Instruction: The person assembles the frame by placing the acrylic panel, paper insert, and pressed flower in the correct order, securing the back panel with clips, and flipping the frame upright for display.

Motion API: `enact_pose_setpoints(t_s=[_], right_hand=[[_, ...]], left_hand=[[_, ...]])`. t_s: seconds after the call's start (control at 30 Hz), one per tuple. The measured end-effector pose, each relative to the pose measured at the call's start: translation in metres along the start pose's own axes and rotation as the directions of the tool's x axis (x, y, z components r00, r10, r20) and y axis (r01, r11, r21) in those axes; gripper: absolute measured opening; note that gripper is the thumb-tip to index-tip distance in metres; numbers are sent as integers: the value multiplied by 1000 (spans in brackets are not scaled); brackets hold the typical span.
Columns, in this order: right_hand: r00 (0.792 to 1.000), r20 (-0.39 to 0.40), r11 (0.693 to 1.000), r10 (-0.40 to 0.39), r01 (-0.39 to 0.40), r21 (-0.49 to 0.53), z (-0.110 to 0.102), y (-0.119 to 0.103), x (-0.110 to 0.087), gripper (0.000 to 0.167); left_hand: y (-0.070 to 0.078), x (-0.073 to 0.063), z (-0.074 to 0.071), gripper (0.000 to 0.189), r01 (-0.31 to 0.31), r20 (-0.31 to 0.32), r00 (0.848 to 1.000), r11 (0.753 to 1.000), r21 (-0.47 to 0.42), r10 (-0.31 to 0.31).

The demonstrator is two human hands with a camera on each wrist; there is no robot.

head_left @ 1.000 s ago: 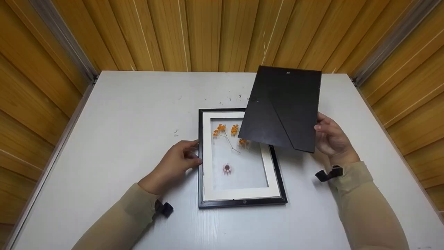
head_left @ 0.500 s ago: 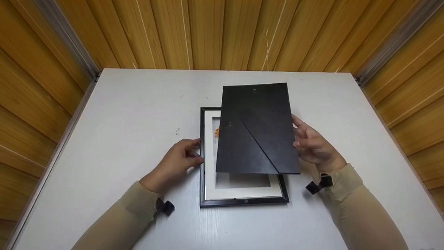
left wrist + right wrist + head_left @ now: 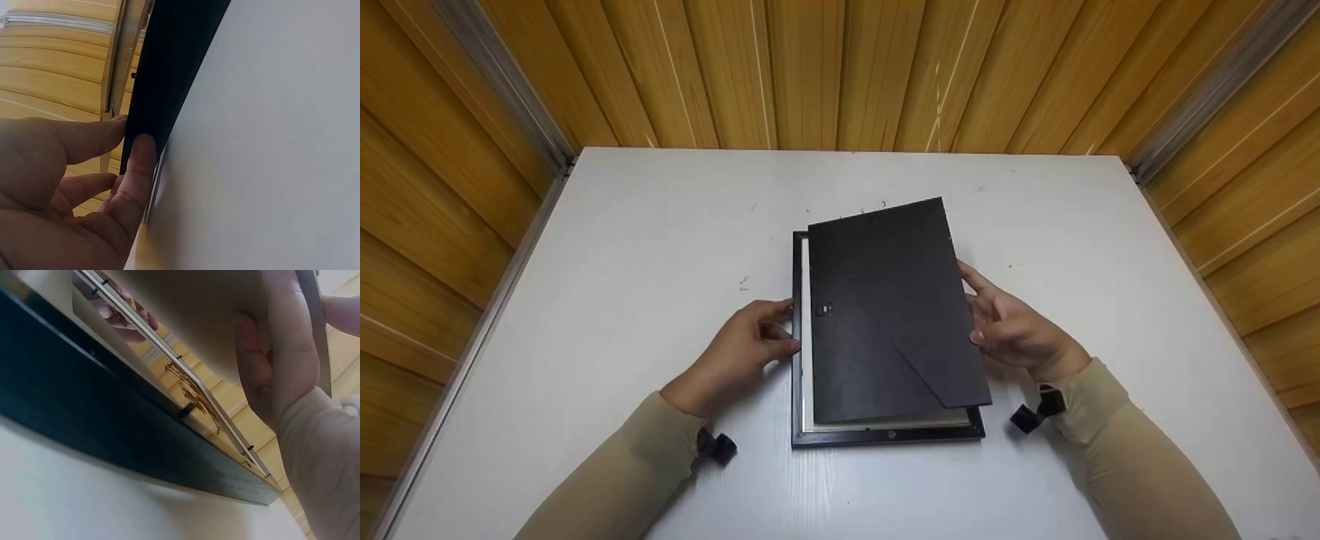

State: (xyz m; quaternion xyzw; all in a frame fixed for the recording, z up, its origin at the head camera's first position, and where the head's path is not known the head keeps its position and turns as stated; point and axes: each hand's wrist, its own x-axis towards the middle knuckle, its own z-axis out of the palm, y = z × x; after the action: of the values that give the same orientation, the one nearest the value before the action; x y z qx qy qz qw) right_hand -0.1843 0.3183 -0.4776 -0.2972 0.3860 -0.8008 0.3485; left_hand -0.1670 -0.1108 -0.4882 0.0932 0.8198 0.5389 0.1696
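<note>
A black picture frame [image 3: 885,436] lies on the white tabletop. Against its left side rests my left hand [image 3: 735,349], gripping the edge; the left wrist view has its thumb [image 3: 93,140] at the rim and another finger on the outer side. My right hand [image 3: 1016,330] holds the black backing board [image 3: 896,315] by its right edge. The board is tilted over the frame and covers most of it, with its diagonal stand flap facing up. Between board and frame, orange dried flowers [image 3: 194,399] show in the right wrist view. The rest of the contents is hidden.
The white table [image 3: 675,225] carries a few small dark specks [image 3: 744,283] left of the frame and beyond it. Wood-patterned panels [image 3: 810,75] rise behind and at both sides, joined by grey metal corner strips [image 3: 510,82].
My right hand has moved the backing board leftward and down, from right of the frame to over it, so the flowers are covered in the head view. My left hand keeps its place.
</note>
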Motion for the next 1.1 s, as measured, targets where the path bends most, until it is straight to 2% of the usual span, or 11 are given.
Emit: enact_pose_setpoints(t_s=[0.4,0.63,0.83,0.97,1.03,1.1], right_hand=[[999,-18,999,46,-46,-20,5,6,1,113],[993,-72,987,94,-103,-127,3,2,0,117],[970,-182,951,161,-201,-234,5,-3,-2,134],[962,-228,928,152,-219,-303,4,-4,-2,128],[948,-290,895,130,-238,-377,3,-5,-2,119],[928,-358,849,99,-266,-456,3,-6,-2,111]], left_hand=[[0,-3,-1,70,-7,5,1000,1000,-6,7],[-1,-2,-2,69,-22,2,1000,1000,-2,22],[-1,-2,-2,70,-30,2,1000,999,21,30],[-1,-2,-3,70,-35,12,999,999,21,35],[-1,-2,-3,71,-40,17,999,999,21,40],[-1,-2,-4,71,-45,19,999,999,15,45]])
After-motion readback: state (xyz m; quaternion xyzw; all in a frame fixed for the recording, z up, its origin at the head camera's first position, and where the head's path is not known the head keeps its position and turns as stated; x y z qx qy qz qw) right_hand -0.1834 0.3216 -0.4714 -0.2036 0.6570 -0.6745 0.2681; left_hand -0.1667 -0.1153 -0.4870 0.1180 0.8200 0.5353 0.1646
